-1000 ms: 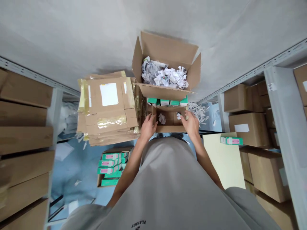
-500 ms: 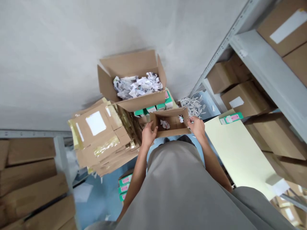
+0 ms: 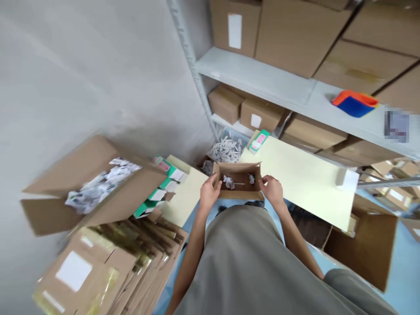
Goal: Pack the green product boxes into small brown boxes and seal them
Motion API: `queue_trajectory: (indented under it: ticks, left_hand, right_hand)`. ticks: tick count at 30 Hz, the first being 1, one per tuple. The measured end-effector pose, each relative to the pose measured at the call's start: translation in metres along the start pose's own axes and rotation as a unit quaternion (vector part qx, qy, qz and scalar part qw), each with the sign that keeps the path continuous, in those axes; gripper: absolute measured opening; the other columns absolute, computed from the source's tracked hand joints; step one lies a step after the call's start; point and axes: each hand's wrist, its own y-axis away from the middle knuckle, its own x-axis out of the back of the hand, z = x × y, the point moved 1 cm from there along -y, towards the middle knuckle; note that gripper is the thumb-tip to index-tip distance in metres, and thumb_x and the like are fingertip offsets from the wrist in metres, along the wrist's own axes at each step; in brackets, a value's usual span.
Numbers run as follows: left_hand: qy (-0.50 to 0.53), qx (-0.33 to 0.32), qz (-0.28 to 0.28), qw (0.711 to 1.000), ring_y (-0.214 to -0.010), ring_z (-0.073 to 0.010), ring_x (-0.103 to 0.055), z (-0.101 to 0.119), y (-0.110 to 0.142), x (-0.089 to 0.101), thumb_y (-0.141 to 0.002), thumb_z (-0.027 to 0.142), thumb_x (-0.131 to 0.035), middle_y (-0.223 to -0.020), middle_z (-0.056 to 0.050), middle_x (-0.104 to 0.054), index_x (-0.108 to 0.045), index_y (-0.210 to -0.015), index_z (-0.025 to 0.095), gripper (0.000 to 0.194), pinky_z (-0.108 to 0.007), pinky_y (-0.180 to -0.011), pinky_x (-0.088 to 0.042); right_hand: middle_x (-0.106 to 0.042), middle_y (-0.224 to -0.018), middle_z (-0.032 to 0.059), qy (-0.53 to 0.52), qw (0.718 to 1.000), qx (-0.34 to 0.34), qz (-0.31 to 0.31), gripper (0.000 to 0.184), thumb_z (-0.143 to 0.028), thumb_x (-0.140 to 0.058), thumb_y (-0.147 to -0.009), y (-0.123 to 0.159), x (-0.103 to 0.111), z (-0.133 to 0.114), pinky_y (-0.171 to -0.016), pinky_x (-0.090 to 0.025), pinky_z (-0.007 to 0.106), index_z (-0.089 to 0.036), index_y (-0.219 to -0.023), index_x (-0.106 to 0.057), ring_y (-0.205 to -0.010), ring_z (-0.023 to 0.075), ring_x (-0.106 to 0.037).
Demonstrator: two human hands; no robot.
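Observation:
I hold a small open cardboard box [image 3: 238, 193] in front of my chest with both hands. My left hand [image 3: 210, 192] grips its left wall, fingers curled over the rim. My right hand [image 3: 272, 189] clasps its right wall in the same way. A few crumpled white paper scraps [image 3: 229, 182] lie inside the box. Below it a pale yellow board [image 3: 302, 181] stretches to the right.
A large open carton of crumpled paper [image 3: 95, 186] sits at the left above a stack of flattened cartons [image 3: 108, 267]. Green-and-white packs [image 3: 160, 183] lie beside it. Metal shelving [image 3: 262, 78] with brown cartons fills the right; an orange-and-blue object [image 3: 355, 103] rests on it.
My view has swung to the right, from the wall and paper carton toward the shelving. The small box has stayed in both hands and moved with me over the yellow board.

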Motion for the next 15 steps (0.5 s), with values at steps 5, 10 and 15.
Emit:
queue_trajectory:
  ticks: [5, 10, 15]
  left_hand:
    - [-0.019, -0.044, -0.052, 0.997, -0.14, -0.0349, -0.073, 0.07, -0.037, -0.082, -0.102, 0.028, -0.069, -0.148, -0.016, -0.076, -0.074, -0.143, 0.02, 0.042, -0.053, -0.123, -0.057]
    - [-0.021, -0.076, -0.1, 0.992, -0.138, -0.036, -0.074, 0.128, -0.064, -0.163, -0.101, 0.029, -0.068, -0.146, -0.016, -0.077, -0.075, -0.141, 0.021, 0.042, -0.054, -0.122, -0.058]
    - [-0.009, -0.089, -0.123, 0.988, -0.144, -0.0342, -0.07, 0.169, -0.081, -0.22, -0.1, 0.03, -0.066, -0.15, -0.014, -0.076, -0.075, -0.142, 0.023, 0.043, -0.053, -0.124, -0.055]
  right_hand:
    - [-0.084, -0.112, 0.0083, -0.028, 0.998, -0.042, 0.037, 0.015, -0.028, -0.064, -0.107, -0.012, 0.038, 0.09, -0.078, -0.045, 0.031, -0.022, -0.101, -0.076, -0.094, 0.0239, -0.076]
    - [-0.081, -0.111, 0.0092, -0.068, 0.991, -0.073, 0.089, 0.02, -0.032, -0.057, -0.11, -0.028, 0.069, 0.165, -0.075, -0.044, 0.031, -0.022, -0.101, -0.073, -0.086, 0.0227, -0.073]
    - [-0.077, -0.109, 0.0109, -0.108, 0.98, -0.096, 0.14, 0.023, -0.032, -0.052, -0.111, -0.039, 0.089, 0.218, -0.076, -0.046, 0.032, -0.022, -0.1, -0.069, -0.086, 0.0236, -0.071]
